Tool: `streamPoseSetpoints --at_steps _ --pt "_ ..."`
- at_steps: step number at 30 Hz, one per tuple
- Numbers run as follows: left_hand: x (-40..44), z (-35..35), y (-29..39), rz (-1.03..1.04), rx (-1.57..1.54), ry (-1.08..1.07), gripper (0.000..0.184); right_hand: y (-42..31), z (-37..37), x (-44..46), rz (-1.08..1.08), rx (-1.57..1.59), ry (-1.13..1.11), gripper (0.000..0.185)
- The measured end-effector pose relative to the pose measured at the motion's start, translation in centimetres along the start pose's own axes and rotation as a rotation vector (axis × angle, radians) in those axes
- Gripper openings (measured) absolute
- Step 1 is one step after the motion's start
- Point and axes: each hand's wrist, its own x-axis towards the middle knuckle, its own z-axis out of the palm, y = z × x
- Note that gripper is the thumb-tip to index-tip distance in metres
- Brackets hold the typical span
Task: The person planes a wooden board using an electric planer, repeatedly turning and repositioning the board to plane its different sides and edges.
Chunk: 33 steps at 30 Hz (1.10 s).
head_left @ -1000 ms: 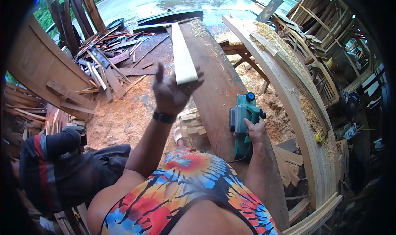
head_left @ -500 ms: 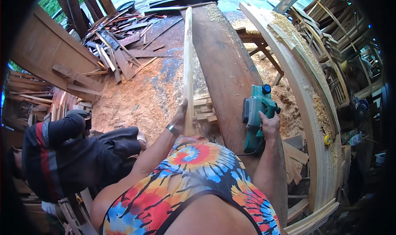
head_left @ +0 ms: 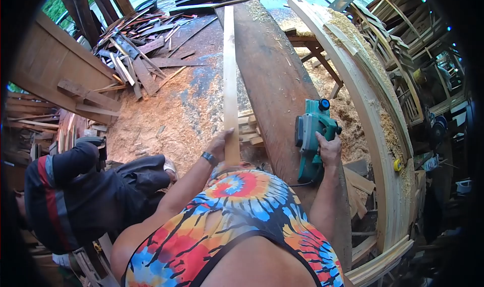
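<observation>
A long, pale wooden strip (head_left: 230, 80) runs from my waist away toward the far end of the workbench. My left hand (head_left: 219, 145), with a watch on its wrist, is closed round the strip's near end. On the dark wooden bench top (head_left: 272, 70) stands a green electric planer (head_left: 309, 143). The fingers of my right hand (head_left: 330, 150) wrap round the planer's handle, and its underside is hidden. A cord shows at the planer's near end.
On the left a person in dark clothes (head_left: 75, 191) crouches close by. Scrap wood (head_left: 146, 60) is piled beyond sawdust-covered ground. To the right lie long planed beams (head_left: 353, 95) under shavings, with a yellow tape measure (head_left: 397, 164). Short blocks (head_left: 249, 128) are stacked beside the bench.
The strip has turned about its length, so a broader, paler face shows upward. My left hand has shifted its grip round it. The planer and my right hand stay in place.
</observation>
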Motion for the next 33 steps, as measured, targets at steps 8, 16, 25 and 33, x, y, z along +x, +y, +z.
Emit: streamPoseSetpoints --at_steps 8,16,25,33 --pt "-0.8 3.4 -0.4 0.132 -0.040 -0.094 0.049 0.0 -0.1 0.1 0.035 -0.006 -0.008 0.028" --pt "-0.1 3.9 -1.4 0.315 0.136 0.198 0.046 0.1 0.0 0.2 -0.015 0.014 -0.012 0.028" --pt "-1.6 6.4 -1.8 0.293 -0.046 0.272 0.038 1.2 -0.2 0.6 -0.121 -0.010 -0.013 0.027" --pt "3.0 7.1 -0.1 0.261 0.176 0.251 0.050 -0.1 -0.1 0.0 -0.002 -0.027 0.011 0.025"
